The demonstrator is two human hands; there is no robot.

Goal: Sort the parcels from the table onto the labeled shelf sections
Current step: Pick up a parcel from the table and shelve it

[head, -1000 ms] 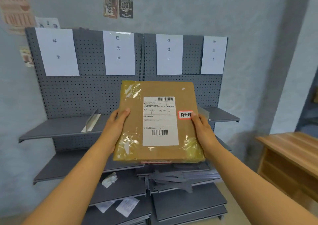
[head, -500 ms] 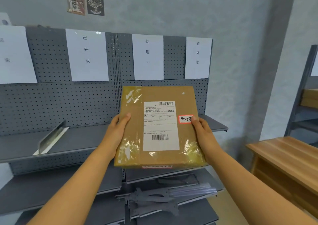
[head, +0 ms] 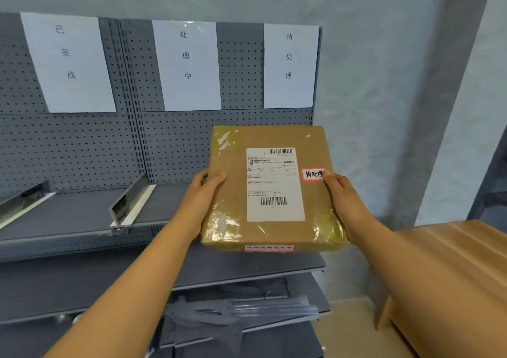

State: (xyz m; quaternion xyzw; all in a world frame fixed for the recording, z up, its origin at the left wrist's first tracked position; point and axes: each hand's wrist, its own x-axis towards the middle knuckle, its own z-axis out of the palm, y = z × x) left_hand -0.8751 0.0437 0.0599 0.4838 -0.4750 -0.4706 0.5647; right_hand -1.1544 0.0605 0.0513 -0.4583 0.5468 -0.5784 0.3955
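A flat brown cardboard parcel (head: 236, 165) wrapped in clear tape is held up in front of the grey shelf unit (head: 82, 212). It carries a white shipping label and a small red-edged sticker reading 待处理. My left hand (head: 204, 193) grips its left edge with the thumb on top. My right hand (head: 338, 190) grips its right edge, thumb beside the sticker. On the pegboard behind hang white paper signs: 已完成 (head: 68, 61), 处理中 (head: 186, 64) and 待处理 (head: 289, 64). The parcel hangs below the 待处理 sign.
Two slanted metal dividers (head: 131, 201) stand on the upper shelf. Lower shelves hold loose grey metal brackets (head: 225, 316). A wooden table (head: 452, 261) stands at the right, close to my right forearm. A grey wall lies behind.
The view has swung right and closer to the shelf. The parcel, still held in both hands, now sits under the rightmost sign instead of the middle of the unit.
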